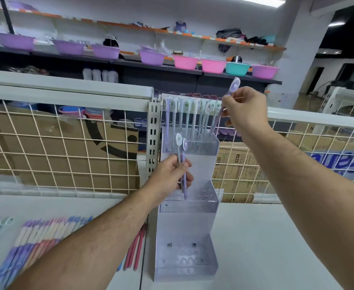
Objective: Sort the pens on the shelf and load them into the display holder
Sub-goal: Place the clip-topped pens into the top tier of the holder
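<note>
While pinching one lilac plastic pen with a round charm top (234, 85) in the right grip (244, 110), leans its tip into the top tier of the clear acrylic three-tier display holder (188, 206), beside upright pale pens (187, 118). Clasps two more lilac charm-topped pens (183, 155) in the left grip (171, 176), over the middle tier. Shows pastel pens (36, 237) lying flat on the white shelf (276, 248). Cannot read the print on the brown cardboard box (234, 164).

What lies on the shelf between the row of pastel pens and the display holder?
A few pinkish-red pens, side by side, seen in the head view.
</note>
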The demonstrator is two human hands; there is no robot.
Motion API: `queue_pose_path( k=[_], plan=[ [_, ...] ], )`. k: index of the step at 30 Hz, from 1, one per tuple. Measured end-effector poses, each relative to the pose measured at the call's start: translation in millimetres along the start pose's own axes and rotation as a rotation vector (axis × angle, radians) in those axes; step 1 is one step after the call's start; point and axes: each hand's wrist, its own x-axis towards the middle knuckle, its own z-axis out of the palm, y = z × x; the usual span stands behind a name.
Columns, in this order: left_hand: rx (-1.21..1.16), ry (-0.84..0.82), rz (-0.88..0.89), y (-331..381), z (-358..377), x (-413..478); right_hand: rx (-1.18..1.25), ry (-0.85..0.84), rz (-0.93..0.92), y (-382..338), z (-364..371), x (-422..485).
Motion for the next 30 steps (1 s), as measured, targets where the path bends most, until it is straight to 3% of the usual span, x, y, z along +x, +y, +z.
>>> queue_pose_path(
  k=[15,19,21,26,30],
  plan=[
    [0.035,-0.017,0.003,-3.2,-2.7,2.4,-0.336,-0.157,0.064,22.7,28.7,-9.6],
    [0.036,-0.027,-0.003,-2.1,-2.2,2.2,-0.428,-0.104,0.027,27.7,23.8,-21.0],
    [0.035,-0.038,-0.008,-1.2,-2.3,2.3,-0.365,-0.140,0.032,30.7,22.1,-34.1],
    [0.044,-0.082,0.003,3.5,-1.7,-1.6,-0.216,-0.514,0.176,37.7,26.9,-73.8],
    [0.053,-0.101,0.014,9.3,0.9,-6.6,-0.064,-0.543,0.232,42.9,33.1,-86.1]
  ],
)
